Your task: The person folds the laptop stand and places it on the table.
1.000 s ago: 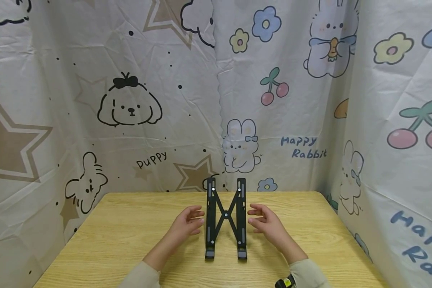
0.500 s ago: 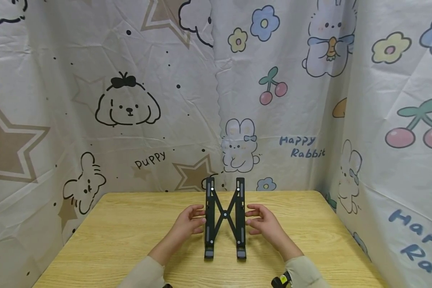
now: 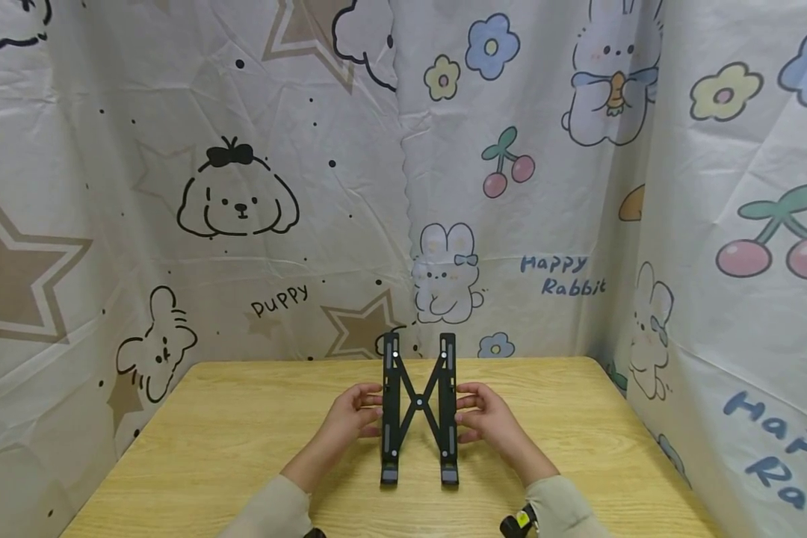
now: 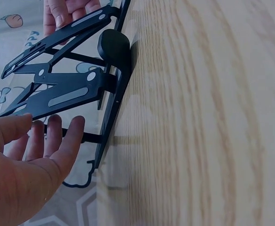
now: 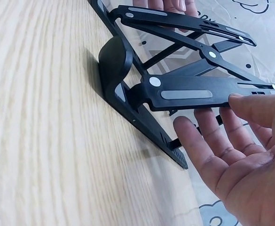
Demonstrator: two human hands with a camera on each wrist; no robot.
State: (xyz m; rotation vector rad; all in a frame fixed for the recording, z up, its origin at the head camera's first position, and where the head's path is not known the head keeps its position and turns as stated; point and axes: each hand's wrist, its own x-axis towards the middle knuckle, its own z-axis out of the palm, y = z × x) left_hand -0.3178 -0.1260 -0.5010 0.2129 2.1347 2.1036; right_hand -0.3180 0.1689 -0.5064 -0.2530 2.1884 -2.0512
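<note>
A pale printed cloth backdrop (image 3: 242,187) with cartoon puppies, rabbits, stars and cherries hangs behind and to both sides of a light wooden table (image 3: 229,448). At the middle of the table, toward its far half, stands a black folding metal stand (image 3: 419,407) with two long rails joined by crossed struts, its rails tilted up off the surface and its two feet at the near end. The left hand (image 3: 356,411) lies at the stand's left rail, its grip apart, fingers (image 4: 57,136) straight and spread, their tips at the rail's edge. The right hand (image 3: 487,415) lies at the right rail in the same way, grip apart, fingers (image 5: 208,136) straight just under the rail and the thumb tip at its edge. Pale sleeves (image 3: 565,512) cover both forearms.
</note>
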